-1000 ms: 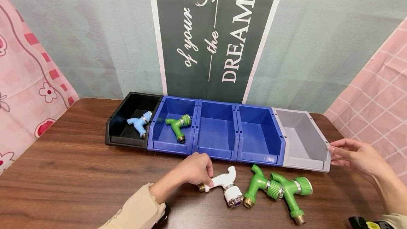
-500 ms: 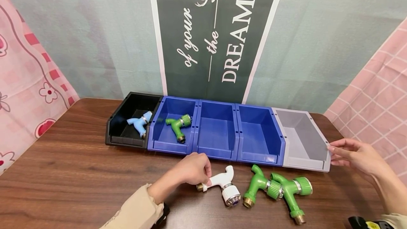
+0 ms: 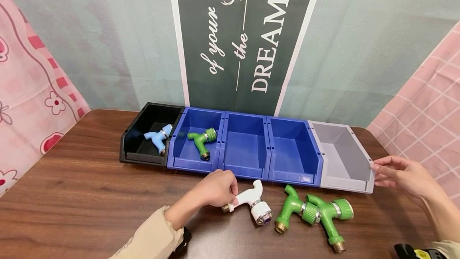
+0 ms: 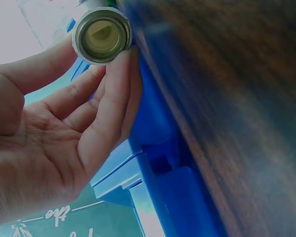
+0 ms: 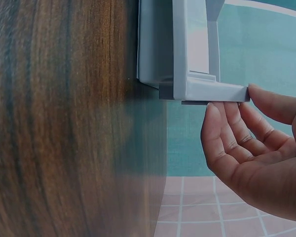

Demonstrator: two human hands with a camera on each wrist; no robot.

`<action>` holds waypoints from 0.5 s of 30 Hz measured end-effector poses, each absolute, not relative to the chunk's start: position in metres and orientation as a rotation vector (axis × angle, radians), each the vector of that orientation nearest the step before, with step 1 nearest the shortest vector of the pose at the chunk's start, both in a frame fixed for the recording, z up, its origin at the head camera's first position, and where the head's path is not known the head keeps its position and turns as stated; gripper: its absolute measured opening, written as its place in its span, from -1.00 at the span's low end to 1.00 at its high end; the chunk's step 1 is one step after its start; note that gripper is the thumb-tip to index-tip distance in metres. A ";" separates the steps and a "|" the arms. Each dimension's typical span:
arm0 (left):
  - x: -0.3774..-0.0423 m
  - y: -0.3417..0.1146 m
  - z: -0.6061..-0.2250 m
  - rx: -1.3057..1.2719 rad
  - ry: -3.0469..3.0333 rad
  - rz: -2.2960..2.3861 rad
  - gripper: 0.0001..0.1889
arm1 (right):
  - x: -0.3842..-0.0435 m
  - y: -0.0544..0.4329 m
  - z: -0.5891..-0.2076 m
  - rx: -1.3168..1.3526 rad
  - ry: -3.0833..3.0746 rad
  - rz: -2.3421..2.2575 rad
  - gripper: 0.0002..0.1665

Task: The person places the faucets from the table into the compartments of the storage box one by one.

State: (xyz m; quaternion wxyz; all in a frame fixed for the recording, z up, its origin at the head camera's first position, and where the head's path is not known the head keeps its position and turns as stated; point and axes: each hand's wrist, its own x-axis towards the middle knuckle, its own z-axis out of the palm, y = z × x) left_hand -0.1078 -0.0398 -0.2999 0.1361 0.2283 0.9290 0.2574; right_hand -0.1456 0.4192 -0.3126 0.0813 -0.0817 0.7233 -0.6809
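Your left hand (image 3: 217,189) pinches the white tap (image 3: 246,197) between thumb and fingers, just behind its brass end (image 3: 226,208), with the knob (image 3: 261,213) out to the right of your grip; whether the tap clears the table (image 3: 90,203) I cannot tell. It looks stiff, fairly light and hardly fragile, though smooth enough to slip; the knob side is probably heavier, so a hold nearer the fork should balance better. Farther right of that grip lie a green tap (image 3: 290,210) and a second green tap (image 3: 328,215), likely to handle alike. Ahead and left of your left hand stands a black bin (image 3: 143,158) with a blue tap (image 3: 157,139) inside, then a blue bin (image 3: 192,164) holding a third green tap (image 3: 199,143). Ahead and rightward follow a middle blue bin (image 3: 240,170), another blue bin (image 3: 292,178) and the grey bin (image 3: 345,184), whose right wall your right hand (image 3: 407,177) pinches near its front.
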 end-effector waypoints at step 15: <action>-0.110 -0.049 -0.286 0.610 2.647 0.874 -0.87 | -0.145 0.419 -0.312 -0.236 2.184 -2.023 -0.67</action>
